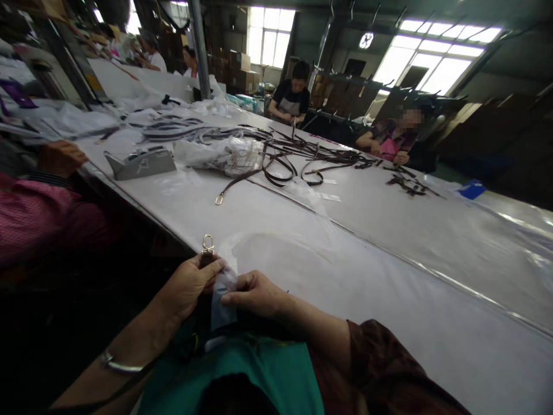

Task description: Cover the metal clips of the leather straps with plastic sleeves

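My left hand [193, 288] is closed on the end of a dark strap [208, 259], just past the table's near edge. A gold-coloured metal clasp [208, 242] sticks up from that end. Beside it, my right hand [254, 293] pinches a strip of thin whitish plastic film [224, 297] between thumb and fingers. The film hangs down toward my lap, and my left thumb lies against its upper part. Most of the strap is hidden below my left hand.
Dark straps [279, 167] lie tangled across the long white table [389, 288]. Nearer stand a grey metal holder [144, 164] and crumpled plastic bags [224, 155]. A co-worker's hand [63, 157] rests at the left edge; people [294, 95] work across the table. A blue object [472, 189] lies far right.
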The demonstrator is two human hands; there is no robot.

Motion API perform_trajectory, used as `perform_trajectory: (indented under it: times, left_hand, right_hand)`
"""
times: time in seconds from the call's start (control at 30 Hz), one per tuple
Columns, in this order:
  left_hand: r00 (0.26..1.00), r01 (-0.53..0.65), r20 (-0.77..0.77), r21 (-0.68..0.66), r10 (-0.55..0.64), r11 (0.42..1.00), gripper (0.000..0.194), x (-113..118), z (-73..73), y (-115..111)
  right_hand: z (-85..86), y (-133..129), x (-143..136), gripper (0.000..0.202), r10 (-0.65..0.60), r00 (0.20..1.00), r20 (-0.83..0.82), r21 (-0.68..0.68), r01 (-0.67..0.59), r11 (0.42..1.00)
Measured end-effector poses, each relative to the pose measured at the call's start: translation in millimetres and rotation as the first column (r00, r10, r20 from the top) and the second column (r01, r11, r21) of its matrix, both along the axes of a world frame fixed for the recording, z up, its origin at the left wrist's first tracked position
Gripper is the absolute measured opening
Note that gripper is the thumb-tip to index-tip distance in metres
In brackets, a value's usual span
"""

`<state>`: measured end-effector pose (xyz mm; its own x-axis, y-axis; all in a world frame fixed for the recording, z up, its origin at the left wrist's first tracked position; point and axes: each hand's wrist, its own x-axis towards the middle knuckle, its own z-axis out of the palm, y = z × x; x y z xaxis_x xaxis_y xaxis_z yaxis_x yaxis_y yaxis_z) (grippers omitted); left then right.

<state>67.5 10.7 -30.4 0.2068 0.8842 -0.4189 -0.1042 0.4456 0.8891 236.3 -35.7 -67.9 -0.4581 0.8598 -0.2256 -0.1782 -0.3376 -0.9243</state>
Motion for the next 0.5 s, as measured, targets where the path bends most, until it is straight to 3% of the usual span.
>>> perform_trajectory:
  times: [0.17,0.23,0.3,0.4,0.47,0.5]
  left_hand:
    - [0.986,0.145,0.083,0.008,-0.145,0.989,0.049,1,-11.1,-7]
    - [0.974,0.224,0.03,0.03,-0.224,0.974,0.051,5,-11.9,-12]
    - [0.971,0.234,-0.065,0.056,-0.231,0.97,0.053,7,-10.9,-14]
    - [0.986,0.138,-0.103,0.1,-0.128,0.985,0.049,6,-7.3,-12]
    - [0.996,0.07,-0.055,0.105,-0.065,0.992,0.047,3,-3.7,-8]
    - [0.998,0.049,-0.036,0.101,-0.046,0.994,0.046,1,-1.6,-6]
  right_hand:
    - [14.1,10,6,0.046,-0.255,0.966,-0.046,-0.029,0.254,0.967]
    - [13.4,17,7,0.047,-0.356,0.934,0.019,-0.02,0.356,0.934]
    - [11.5,21,9,0.049,-0.389,0.918,0.08,-0.001,0.39,0.921]
    - [23.4,14,17,0.057,-0.228,0.966,0.119,0.055,0.223,0.973]
    - [49.4,2,24,0.059,-0.028,0.997,0.076,0.157,0.016,0.987]
    - [67.4,-4,27,0.057,0.082,0.995,0.048,0.239,-0.091,0.967]
